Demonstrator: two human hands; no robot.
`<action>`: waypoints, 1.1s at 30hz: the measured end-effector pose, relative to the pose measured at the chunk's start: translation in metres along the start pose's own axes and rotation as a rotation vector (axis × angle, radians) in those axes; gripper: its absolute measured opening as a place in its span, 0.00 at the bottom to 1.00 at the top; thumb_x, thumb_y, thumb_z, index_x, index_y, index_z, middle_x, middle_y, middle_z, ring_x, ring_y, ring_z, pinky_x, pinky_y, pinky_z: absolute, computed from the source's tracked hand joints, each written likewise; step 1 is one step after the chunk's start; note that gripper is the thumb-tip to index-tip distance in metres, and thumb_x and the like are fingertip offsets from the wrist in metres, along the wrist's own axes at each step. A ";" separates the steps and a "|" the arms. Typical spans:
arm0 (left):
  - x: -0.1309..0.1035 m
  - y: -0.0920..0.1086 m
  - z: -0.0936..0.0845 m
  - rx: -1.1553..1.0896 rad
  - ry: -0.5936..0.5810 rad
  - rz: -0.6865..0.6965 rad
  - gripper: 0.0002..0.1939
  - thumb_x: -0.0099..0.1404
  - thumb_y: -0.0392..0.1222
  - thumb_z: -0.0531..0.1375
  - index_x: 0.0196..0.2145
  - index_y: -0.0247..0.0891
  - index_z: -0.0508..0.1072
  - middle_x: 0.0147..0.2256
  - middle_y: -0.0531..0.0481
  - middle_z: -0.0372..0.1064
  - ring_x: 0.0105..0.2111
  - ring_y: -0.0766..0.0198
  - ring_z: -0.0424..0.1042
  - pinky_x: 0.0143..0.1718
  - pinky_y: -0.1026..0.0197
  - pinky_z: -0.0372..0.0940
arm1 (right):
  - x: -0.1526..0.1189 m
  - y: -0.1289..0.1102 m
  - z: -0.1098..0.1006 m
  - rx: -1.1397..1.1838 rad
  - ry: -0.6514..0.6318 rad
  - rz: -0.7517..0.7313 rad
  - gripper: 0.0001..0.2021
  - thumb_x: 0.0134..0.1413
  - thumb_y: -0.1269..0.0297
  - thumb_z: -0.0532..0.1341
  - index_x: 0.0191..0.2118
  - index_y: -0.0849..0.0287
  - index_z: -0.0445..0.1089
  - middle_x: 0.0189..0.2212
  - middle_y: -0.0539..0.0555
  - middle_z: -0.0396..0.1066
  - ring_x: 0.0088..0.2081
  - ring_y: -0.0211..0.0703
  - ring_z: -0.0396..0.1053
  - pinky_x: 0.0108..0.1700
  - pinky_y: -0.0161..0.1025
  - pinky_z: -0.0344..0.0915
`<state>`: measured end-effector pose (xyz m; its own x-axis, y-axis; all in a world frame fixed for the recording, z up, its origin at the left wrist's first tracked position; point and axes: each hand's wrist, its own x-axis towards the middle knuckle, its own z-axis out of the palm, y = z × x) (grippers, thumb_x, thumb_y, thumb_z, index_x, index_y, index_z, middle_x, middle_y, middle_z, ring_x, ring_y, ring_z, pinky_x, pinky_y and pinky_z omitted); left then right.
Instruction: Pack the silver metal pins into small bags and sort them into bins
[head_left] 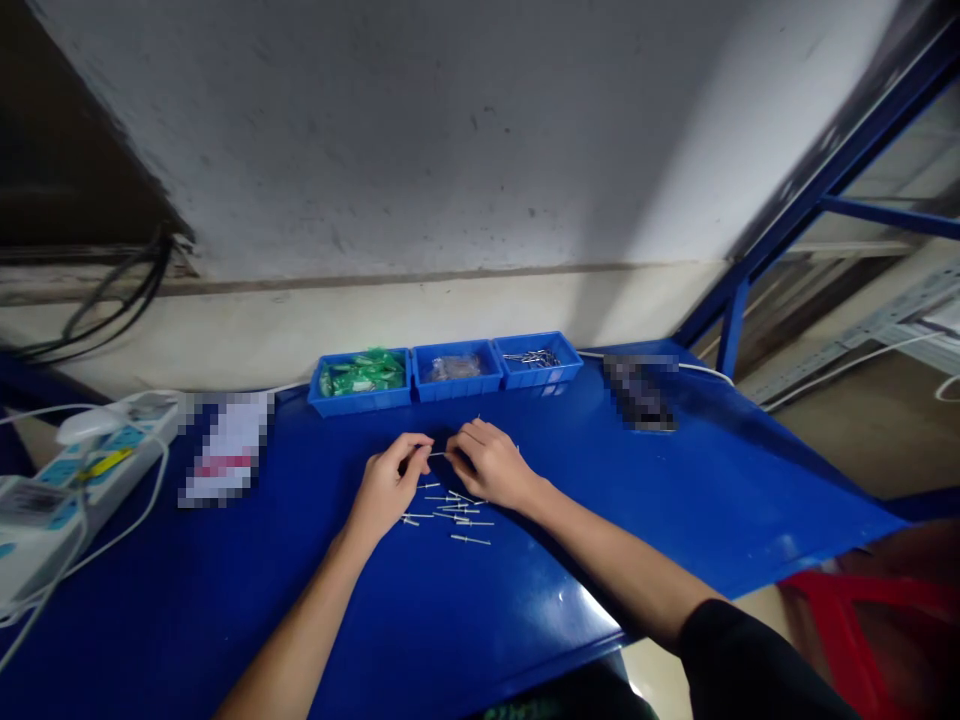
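My left hand [388, 484] is closed in a pinch over the blue table. Close to its right, my right hand [491, 466] is closed as well, with the fingers bent inward. Between the two sets of fingertips runs a thin metal blind rivet [439, 455], one end at each hand; its ends are hidden by the fingers. Several loose blind rivets [471, 540] lie scattered on the table just below and between my hands. Part of the pile is covered by my right hand.
Three blue bins stand along the wall: one with green packets [367, 372], one with clear plastic bags [456, 367], one with metal pieces [541, 358]. A power strip [90, 480] with white cables lies left. A blurred dark object [641, 392] rests right; a red stool [847, 630] stands beyond the edge.
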<state>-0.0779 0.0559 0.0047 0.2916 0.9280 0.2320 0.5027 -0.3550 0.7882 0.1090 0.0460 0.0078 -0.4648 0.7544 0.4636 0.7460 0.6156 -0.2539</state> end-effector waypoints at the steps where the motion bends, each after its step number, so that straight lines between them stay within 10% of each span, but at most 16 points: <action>1: 0.000 0.000 0.000 -0.010 0.012 0.004 0.11 0.65 0.46 0.52 0.40 0.39 0.69 0.26 0.53 0.72 0.29 0.66 0.73 0.31 0.67 0.63 | 0.000 0.001 -0.001 0.006 0.010 0.012 0.08 0.59 0.67 0.51 0.35 0.60 0.66 0.30 0.55 0.66 0.32 0.42 0.60 0.38 0.39 0.56; 33: -0.001 -0.002 -0.001 0.037 -0.052 0.039 0.11 0.66 0.46 0.51 0.34 0.38 0.69 0.30 0.51 0.72 0.32 0.65 0.71 0.35 0.66 0.63 | -0.005 -0.008 0.000 0.040 0.048 0.017 0.10 0.61 0.64 0.50 0.36 0.60 0.67 0.29 0.54 0.67 0.31 0.41 0.61 0.34 0.38 0.55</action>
<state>-0.0800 0.0556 0.0034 0.3533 0.9065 0.2314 0.5199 -0.3958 0.7570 0.1056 0.0376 0.0079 -0.4280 0.7538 0.4986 0.7335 0.6120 -0.2956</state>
